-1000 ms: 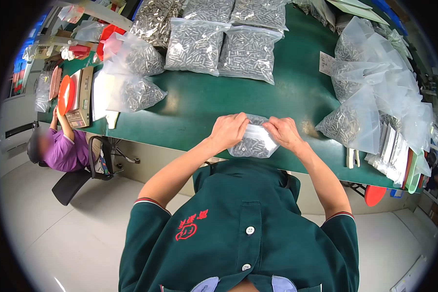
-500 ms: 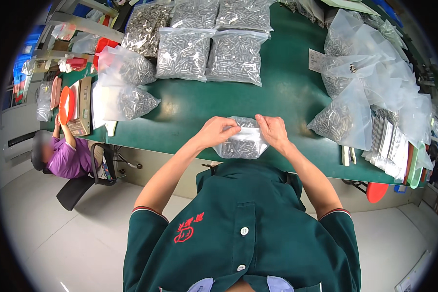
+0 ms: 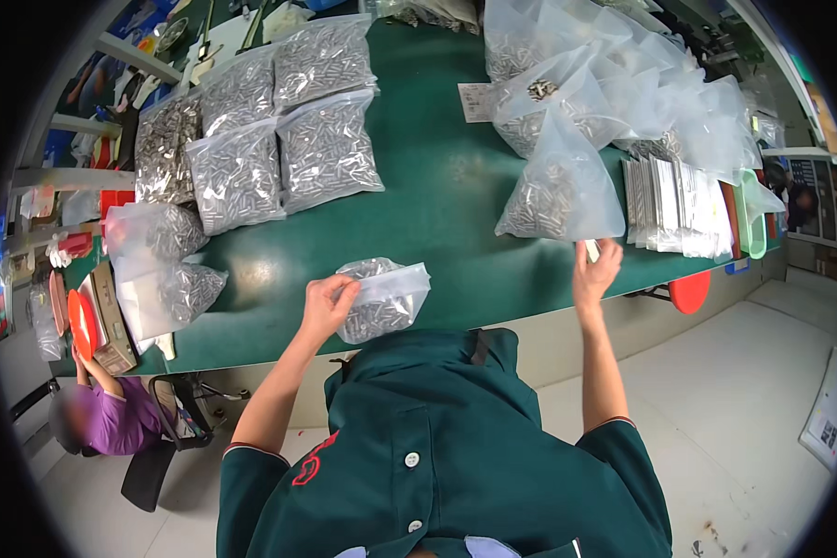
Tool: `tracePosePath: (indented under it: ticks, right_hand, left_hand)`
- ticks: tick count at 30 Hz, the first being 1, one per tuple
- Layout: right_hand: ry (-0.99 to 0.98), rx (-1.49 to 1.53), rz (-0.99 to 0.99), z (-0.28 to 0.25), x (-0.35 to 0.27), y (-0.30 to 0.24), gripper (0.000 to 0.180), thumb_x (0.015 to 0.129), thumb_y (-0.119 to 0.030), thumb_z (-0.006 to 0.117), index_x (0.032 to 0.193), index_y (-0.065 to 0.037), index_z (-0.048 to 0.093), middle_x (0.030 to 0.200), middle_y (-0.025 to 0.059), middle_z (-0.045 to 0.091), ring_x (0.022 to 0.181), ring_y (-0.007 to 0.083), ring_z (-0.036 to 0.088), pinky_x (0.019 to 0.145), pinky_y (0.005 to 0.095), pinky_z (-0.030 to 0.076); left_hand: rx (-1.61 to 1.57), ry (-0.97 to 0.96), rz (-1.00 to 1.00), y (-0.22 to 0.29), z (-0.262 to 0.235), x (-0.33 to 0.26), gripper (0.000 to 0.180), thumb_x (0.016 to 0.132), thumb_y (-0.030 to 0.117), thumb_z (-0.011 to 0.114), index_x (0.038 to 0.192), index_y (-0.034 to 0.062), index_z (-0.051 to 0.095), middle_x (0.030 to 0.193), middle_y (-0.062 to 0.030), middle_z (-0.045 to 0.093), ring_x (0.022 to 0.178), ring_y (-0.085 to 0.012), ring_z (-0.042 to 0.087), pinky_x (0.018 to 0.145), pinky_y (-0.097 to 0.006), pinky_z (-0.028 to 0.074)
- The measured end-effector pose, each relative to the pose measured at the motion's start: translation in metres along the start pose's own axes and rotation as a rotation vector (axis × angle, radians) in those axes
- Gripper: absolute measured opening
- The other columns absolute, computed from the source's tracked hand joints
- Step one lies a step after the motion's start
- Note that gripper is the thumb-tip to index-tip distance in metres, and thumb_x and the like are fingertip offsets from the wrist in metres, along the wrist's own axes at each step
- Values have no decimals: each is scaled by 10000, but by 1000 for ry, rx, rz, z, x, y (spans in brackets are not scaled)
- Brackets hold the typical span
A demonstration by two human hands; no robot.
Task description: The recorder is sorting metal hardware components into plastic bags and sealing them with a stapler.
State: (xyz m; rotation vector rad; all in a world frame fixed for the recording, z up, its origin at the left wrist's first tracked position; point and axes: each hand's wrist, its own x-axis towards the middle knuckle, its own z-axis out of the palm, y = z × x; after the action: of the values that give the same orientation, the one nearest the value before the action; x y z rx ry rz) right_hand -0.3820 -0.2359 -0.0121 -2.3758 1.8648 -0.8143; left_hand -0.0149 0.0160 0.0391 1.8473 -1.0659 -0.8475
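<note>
Now, left hand: the left hand (image 3: 330, 305) pinches the upper left corner of a small clear bag (image 3: 379, 318) between thumb and fingers, so the grip is closed on its plastic.
Small clear bag: it lies on the green table (image 3: 437, 209) near the front edge, just ahead of the person's waist, with small metal pieces inside and its pale top strip slanting across them.
Right hand: the right hand (image 3: 598, 272) is well apart from that bag, out at the table's front edge, with thumb and fingers on either side of a small white piece (image 3: 592, 249); I cannot tell whether they are closed on it.
Above the right hand: a cone-shaped bag (image 3: 553, 197) of metal pieces stands just beyond the white piece, with more cloudy bags behind it.
Right end: a row of white packets (image 3: 671, 206) stands beside a green tray (image 3: 752, 216).
Far left: four filled flat bags (image 3: 330, 153) lie together beside a darker bag (image 3: 167, 153).
Co-worker: a person in purple (image 3: 130, 418) sits at the left, a hand at the lower end of an orange dish (image 3: 83, 324).
</note>
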Motion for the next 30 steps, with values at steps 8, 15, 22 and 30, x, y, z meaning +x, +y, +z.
tracePosePath:
  ticks: [8, 15, 22, 30]
  right_hand:
    - [-437, -299, -56, 17, 22, 65, 717, 653, -418, 766, 1167, -31, 450, 1182, 145, 506, 1108, 328, 480, 862, 487, 396]
    - [-254, 619, 546, -44, 4, 68, 461, 818, -291, 676, 1136, 1, 512, 995, 89, 594, 922, 214, 579, 757, 335, 481]
    - [-288, 1655, 896, -124, -10, -157, 564, 835, -353, 626, 1250, -32, 418, 1074, 103, 565, 979, 206, 552, 783, 376, 472]
    - [-372, 1517, 490, -48, -16, -230, 250, 861, -177, 575, 1020, -3, 488, 928, 123, 586, 854, 205, 594, 741, 335, 484]
  left_hand:
    - [-33, -152, -43, 5, -1, 12, 177, 810, 161, 641, 801, -16, 636, 654, -102, 611, 568, -166, 558, 559, -290, 435]
    - [-153, -243, -145, 13, -8, 13, 201, 821, 191, 651, 891, 3, 657, 795, -95, 650, 718, -155, 576, 719, -290, 455]
    - [106, -260, 24, 22, -2, 21, 162, 815, 169, 601, 869, 17, 616, 748, -139, 624, 719, -301, 592, 689, -387, 451]
    - [340, -276, 2, 45, 14, 26, 185, 810, 206, 541, 870, 51, 622, 770, -139, 644, 745, -363, 589, 684, -454, 443]
